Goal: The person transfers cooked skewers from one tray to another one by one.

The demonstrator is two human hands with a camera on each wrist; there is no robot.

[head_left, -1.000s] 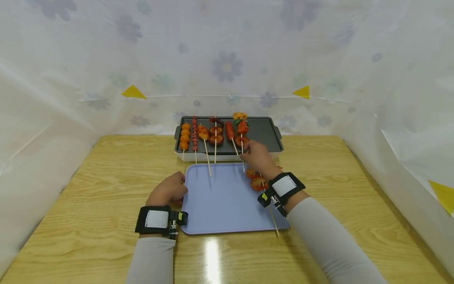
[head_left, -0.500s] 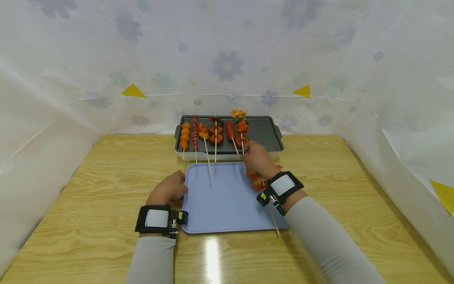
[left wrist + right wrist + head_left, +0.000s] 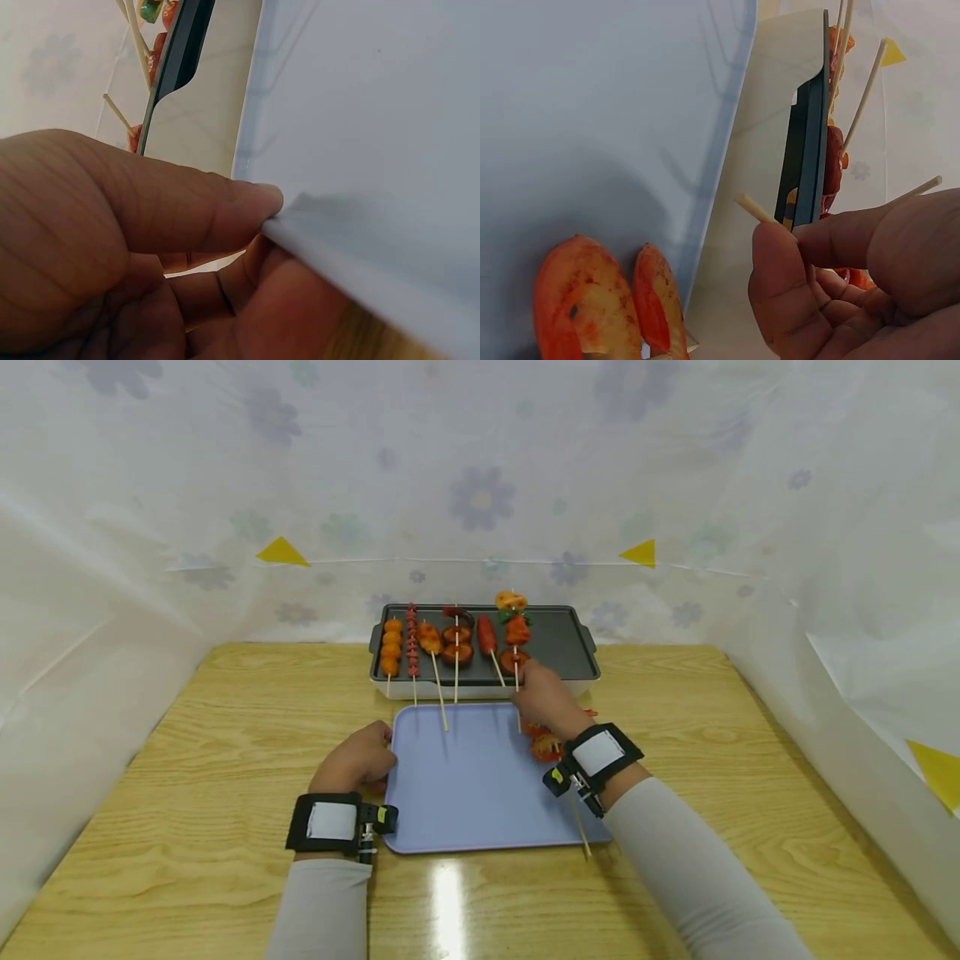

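My left hand (image 3: pixel 360 756) pinches the left rim of a lavender tray (image 3: pixel 465 793), thumb on top and fingers beneath, as the left wrist view shows. Between thumb and fingertip, my right hand (image 3: pixel 546 697) holds the stick of a mixed skewer (image 3: pixel 517 629) with yellow, green and red pieces and a round brown slice. That skewer lies over the right part of a dark grill pan (image 3: pixel 558 639). In the right wrist view the stick's end (image 3: pixel 754 208) pokes out past the fingertips. A shrimp skewer (image 3: pixel 547 747) lies on the tray's right side, partly hidden by the right hand and wrist.
Left of the held skewer, the grill carries a sausage skewer (image 3: pixel 487 635), a mushroom-like skewer (image 3: pixel 457 653), a yellow-brown skewer (image 3: pixel 430 639), a thin red skewer (image 3: pixel 412 643) and an orange ball skewer (image 3: pixel 391 647). Their sticks jut over the front edge. A flowered sheet (image 3: pixel 480 460) surrounds the table.
The mixed skewer has shifted slightly right on the grill, away from the sausage skewer, with my right hand still on its stick. My left hand and the tray stay in place.
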